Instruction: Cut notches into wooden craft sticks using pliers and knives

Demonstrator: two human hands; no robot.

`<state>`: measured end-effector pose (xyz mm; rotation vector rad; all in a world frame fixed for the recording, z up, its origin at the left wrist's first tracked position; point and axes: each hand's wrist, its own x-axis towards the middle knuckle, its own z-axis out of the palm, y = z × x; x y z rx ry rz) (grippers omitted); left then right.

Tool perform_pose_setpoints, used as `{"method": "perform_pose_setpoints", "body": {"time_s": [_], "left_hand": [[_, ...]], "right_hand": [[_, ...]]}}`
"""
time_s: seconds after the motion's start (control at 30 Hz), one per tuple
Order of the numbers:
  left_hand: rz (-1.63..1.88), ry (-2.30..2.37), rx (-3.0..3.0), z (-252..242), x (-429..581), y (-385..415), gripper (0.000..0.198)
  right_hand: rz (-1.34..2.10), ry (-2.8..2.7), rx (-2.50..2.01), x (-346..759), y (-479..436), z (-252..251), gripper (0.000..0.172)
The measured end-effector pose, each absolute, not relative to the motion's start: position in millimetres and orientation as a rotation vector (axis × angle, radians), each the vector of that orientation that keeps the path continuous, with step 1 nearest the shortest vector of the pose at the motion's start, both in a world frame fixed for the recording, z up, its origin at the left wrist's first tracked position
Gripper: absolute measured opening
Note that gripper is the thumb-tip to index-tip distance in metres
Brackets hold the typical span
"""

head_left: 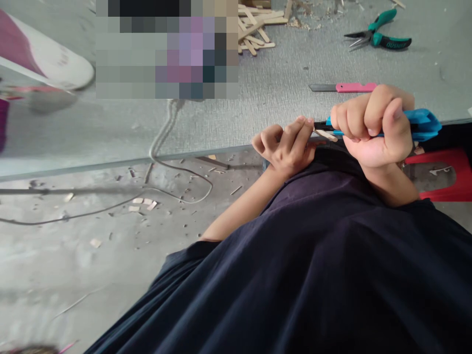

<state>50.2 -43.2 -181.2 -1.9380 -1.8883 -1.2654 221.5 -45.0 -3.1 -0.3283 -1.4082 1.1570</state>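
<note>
My right hand (383,128) is wrapped round a blue-handled tool (424,124) with a dark head that points left. Most of its grip is hidden by my fingers, and I cannot make out what kind of tool it is. My left hand (289,145) is closed, its fingertips meeting at the tool's dark end. A short piece of wooden craft stick (326,134) shows between my left fingertips and the tool, angled down to the right. Both hands are at the table's near edge, in front of my dark shirt. Just beyond my right hand lies a pink-handled craft knife (354,87).
Green-and-black needle-nose pliers (379,34) lie at the far right of the grey table (280,73). Several craft sticks (261,24) are piled at the back. A pale cord (162,132) hangs over the edge to the littered floor (147,275). A red stool (442,172) stands at right.
</note>
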Motion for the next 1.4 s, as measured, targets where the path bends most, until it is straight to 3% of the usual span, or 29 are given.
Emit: {"method": "perform_pose_setpoints", "body": {"time_s": [0.23,0.57,0.9,1.4], "left_hand": [[-1.282,-1.934,-1.978,-183,49,-42,0.051],[-1.289,-1.975,-2.046,-178,48,-42,0.062],[-1.323,-1.893,-1.987,-183,47,-41,0.068],[-1.309,-1.684,-1.901,-186,49,-42,0.052]], "right_hand": [[1.226,-1.393,-0.284,222,-44,2,0.067],[1.12,-1.49,-0.221,230,-52,-16,0.067],[0.687,-1.355,0.2,208,-36,-52,0.051],[0.779,-1.393,0.078,227,-48,-4,0.063]]}}
